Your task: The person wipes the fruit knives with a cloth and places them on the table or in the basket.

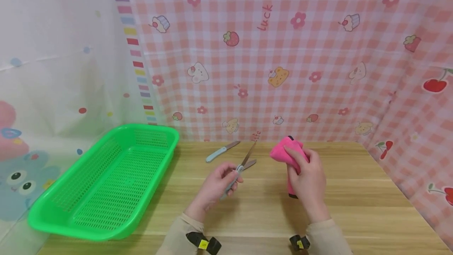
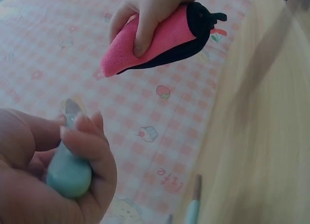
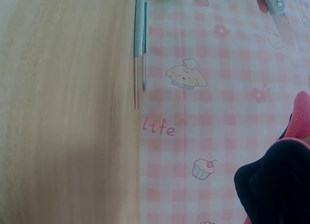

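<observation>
My left hand grips a small knife by its pale blue-green handle, blade slanting up and away. In the left wrist view the rounded handle end shows inside the curled fingers. To the right, my right hand holds a folded pink cloth with dark edging, thumb pressed into it; its dark edge shows large in the right wrist view. The cloth and the held knife are apart. A second knife with the same handle lies behind my left hand. Another knife's blade shows past the held knife, its handle hidden.
On the left stands a green plastic basket with slotted sides and bottom. The wooden table runs back to a pink checked curtain. A pale curtain hangs behind the basket.
</observation>
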Demonstrator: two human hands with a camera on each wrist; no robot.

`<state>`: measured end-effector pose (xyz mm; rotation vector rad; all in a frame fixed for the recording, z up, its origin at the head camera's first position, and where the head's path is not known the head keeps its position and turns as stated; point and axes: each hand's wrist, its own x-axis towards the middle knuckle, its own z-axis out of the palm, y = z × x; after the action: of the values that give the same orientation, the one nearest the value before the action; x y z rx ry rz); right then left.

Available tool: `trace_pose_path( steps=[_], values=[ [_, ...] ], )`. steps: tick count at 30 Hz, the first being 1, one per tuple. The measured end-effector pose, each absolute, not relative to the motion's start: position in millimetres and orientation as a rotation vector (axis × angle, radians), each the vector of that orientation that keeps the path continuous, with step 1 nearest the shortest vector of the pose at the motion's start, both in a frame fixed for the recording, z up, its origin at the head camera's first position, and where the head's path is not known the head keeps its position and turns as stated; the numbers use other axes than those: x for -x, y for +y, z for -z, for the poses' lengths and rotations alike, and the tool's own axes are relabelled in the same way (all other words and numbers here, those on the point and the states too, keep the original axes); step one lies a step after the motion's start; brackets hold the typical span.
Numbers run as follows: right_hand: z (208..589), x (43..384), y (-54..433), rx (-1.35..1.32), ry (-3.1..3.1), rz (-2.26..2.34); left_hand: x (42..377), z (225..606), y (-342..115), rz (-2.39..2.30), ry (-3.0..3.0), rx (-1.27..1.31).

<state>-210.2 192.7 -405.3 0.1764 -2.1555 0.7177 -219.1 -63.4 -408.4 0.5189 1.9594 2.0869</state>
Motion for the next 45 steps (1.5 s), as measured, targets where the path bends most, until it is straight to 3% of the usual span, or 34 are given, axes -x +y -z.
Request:
trace_pose_path(
  steps=[19, 34, 45],
  values=[
    [398, 204, 196, -0.229, -2.120, -0.681, 212, 389, -56, -1.458, 3.252, -0.905],
    [383, 205, 190, -0.876, -2.037, -0.477, 218, 394, -59, -0.962, 3.646, -1.278],
    [379, 208, 174, -0.944, -2.088, -0.346, 213, 395, -52, -0.781, 3.633, -1.447]
  ],
)
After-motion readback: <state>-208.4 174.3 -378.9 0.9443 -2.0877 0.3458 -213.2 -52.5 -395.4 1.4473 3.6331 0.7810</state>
